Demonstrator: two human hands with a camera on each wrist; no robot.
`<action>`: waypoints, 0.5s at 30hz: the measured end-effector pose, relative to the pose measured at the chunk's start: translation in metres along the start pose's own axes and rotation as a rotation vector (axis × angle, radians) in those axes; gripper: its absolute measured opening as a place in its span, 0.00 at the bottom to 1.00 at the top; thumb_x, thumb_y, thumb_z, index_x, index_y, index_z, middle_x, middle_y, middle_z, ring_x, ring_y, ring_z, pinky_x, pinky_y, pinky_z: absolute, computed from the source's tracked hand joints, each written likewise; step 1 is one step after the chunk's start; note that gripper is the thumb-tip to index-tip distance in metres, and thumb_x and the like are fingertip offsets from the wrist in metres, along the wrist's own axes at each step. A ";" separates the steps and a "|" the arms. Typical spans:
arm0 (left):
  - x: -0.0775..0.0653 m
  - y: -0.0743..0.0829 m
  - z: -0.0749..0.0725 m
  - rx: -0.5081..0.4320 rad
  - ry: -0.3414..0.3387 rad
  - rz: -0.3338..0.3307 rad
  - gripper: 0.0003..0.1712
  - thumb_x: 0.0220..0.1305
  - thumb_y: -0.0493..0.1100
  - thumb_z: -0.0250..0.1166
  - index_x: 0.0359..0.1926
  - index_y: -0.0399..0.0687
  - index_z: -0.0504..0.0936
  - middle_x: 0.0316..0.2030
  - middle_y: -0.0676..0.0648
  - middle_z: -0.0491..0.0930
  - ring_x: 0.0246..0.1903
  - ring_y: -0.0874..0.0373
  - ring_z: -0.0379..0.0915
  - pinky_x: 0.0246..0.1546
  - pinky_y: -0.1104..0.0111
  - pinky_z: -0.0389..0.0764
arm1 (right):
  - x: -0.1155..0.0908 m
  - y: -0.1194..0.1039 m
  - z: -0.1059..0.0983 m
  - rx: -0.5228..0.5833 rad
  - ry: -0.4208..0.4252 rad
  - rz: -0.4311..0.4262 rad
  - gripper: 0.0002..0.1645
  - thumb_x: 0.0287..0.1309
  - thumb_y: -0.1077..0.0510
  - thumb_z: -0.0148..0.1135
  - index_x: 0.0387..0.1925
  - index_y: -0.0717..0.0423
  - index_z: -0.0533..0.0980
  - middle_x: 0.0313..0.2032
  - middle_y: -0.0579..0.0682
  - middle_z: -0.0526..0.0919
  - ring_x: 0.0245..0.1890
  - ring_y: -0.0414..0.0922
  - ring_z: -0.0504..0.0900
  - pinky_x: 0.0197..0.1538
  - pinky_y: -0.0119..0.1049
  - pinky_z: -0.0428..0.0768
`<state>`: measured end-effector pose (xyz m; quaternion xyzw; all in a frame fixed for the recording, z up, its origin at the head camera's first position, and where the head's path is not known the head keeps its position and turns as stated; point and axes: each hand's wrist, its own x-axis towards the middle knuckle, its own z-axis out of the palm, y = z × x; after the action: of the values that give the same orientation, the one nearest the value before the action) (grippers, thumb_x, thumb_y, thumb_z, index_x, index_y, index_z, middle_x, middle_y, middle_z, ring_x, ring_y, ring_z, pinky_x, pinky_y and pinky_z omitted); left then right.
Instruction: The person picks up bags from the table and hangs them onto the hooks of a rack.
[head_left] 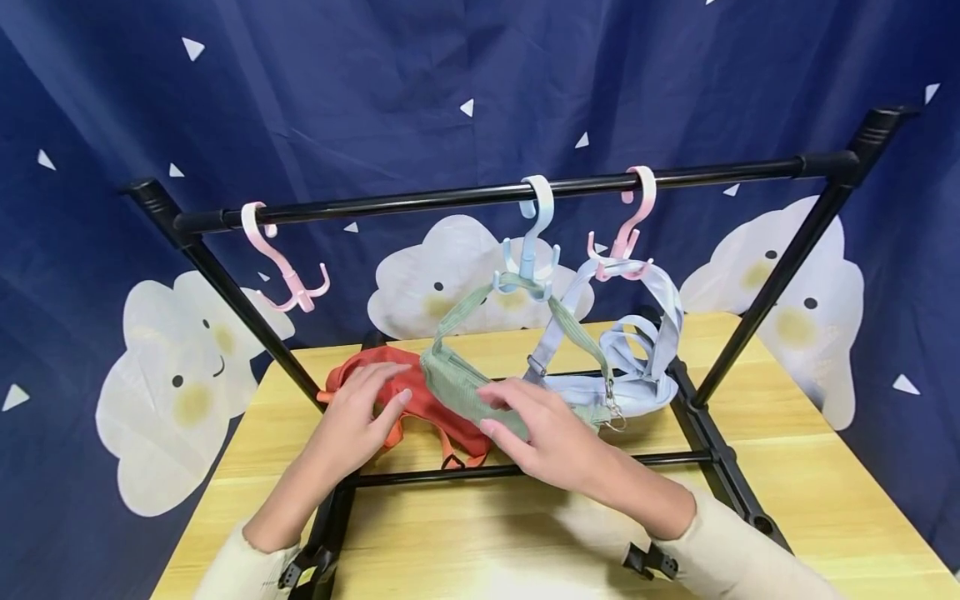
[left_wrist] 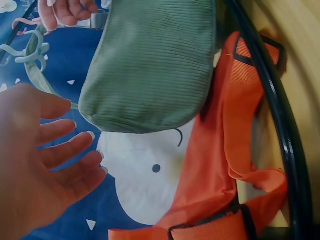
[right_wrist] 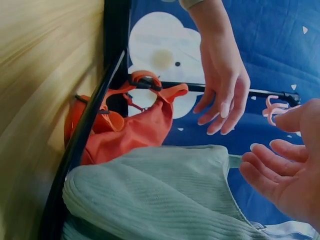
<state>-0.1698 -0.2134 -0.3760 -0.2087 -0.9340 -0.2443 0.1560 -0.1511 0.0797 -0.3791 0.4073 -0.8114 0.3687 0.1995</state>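
Note:
A green corduroy bag [head_left: 457,385] hangs by its strap from a light blue hook [head_left: 534,265]. My right hand [head_left: 551,433] is in front of this bag, fingers loosely bent; in the right wrist view they hold nothing. My left hand [head_left: 352,425] hovers over an orange-red bag [head_left: 442,400] that lies slumped on the table behind the green one. Its fingers are spread and relaxed beside the green bag in the left wrist view, with a gap between. A pale blue bag [head_left: 637,392] hangs from a pink hook [head_left: 624,242], partly hidden behind the green bag.
A black rack [head_left: 442,200] stands on the wooden table [head_left: 795,433], with a low crossbar [head_left: 450,475] in front of the bags. Another pink hook [head_left: 288,271] hangs at the left with nothing on it. A dark blue curtain [head_left: 360,100] with clouds is behind.

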 end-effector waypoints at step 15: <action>-0.009 -0.020 0.011 0.101 -0.064 -0.009 0.16 0.71 0.48 0.67 0.54 0.46 0.86 0.50 0.46 0.87 0.53 0.51 0.83 0.57 0.50 0.83 | 0.000 -0.001 0.029 -0.002 -0.256 0.181 0.21 0.72 0.50 0.62 0.61 0.54 0.77 0.55 0.49 0.85 0.53 0.43 0.85 0.56 0.40 0.85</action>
<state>-0.1737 -0.2266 -0.3970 -0.2040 -0.9506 -0.1908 0.1355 -0.1511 0.0577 -0.3973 0.3760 -0.8640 0.3294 0.0609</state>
